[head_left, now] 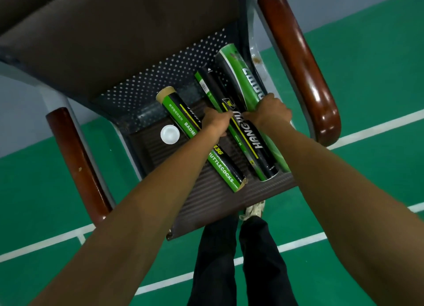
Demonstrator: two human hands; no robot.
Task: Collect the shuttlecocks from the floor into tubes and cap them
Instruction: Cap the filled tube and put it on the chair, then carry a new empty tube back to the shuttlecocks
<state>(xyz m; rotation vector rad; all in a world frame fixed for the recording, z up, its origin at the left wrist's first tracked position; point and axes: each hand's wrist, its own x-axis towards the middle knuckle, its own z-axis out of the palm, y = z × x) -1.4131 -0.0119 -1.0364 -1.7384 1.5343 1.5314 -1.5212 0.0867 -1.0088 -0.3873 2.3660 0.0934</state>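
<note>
View from above a chair seat [206, 197] carrying three shuttlecock tubes. The left hand [216, 122] rests across the left tube [226, 173] and reaches the middle tube [254, 142], fingers curled on it; the right hand [271, 109] lies over the middle tube and the right tube [249, 80]. Whether either hand is fully clamped cannot be told. A loose white cap [170, 134] lies on the seat just beside the left tube, whose near end appears uncapped. No shuttlecocks are visible. Risks, as judged: the round tubes lie side by side near the front edge, so lifting one may roll its neighbours onto the green floor [367, 76]; an uncapped tube tilted downward could spill any contents; the cap could be knocked off.
</note>
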